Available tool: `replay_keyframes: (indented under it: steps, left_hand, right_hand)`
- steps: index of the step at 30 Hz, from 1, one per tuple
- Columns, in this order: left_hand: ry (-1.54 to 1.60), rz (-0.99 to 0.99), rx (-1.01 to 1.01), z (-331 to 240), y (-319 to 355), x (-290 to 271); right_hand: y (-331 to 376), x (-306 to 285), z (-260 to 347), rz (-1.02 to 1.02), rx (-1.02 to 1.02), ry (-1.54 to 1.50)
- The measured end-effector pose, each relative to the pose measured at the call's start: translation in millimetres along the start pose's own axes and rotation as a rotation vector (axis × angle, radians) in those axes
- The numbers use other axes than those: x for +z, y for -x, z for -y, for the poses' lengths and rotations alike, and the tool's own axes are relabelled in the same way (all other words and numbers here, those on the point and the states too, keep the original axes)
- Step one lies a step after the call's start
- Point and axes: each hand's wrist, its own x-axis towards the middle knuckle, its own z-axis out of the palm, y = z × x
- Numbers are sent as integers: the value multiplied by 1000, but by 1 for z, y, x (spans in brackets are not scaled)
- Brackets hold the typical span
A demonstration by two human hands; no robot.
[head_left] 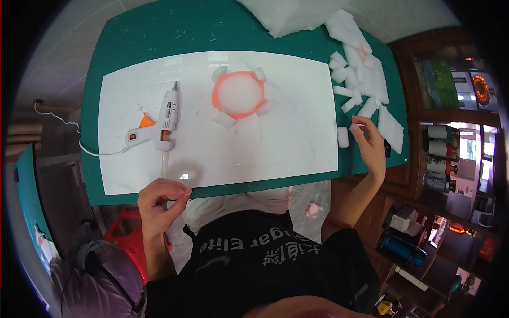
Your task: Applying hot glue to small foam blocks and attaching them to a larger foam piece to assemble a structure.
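A white glue gun point(159, 124) with an orange trigger lies on a white sheet point(275, 138) that covers a green mat point(159, 32). A round white foam piece with an orange rim point(238, 94) sits mid-sheet, with small foam blocks stuck around it. My left hand point(159, 201) hovers at the sheet's near edge, fingers pinched together; I cannot tell if anything is in them. My right hand point(368, 143) reaches to the sheet's right edge, fingertips next to a small white foam block point(343, 137).
A pile of cut white foam pieces point(360, 74) lies at the right of the mat, and a larger foam slab point(291, 16) at the far edge. The glue gun's white cord point(90, 151) runs off left. Shelves with bottles point(440, 159) stand right. A red stool point(127, 238) is below.
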Motion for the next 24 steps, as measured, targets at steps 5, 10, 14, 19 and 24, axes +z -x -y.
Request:
replay_keyframes:
  steps: [5,10,14,19,24]
  left_hand:
    - [3,-22,9,3,2,0]
    - [25,-10,-8,5,3,2]
    - [162,-23,-42,4,2,6]
    - [147,-7,-50,3,6,3]
    - [91,-11,-118,4,3,1]
  right_hand:
    - [-10,13,12,-43,-86,-13]
    - [-25,28,36,-30,-245,51]
    - [-33,36,57,44,-393,36]
    - [-35,42,71,161,-392,54]
    - [-32,44,65,187,-389,-80]
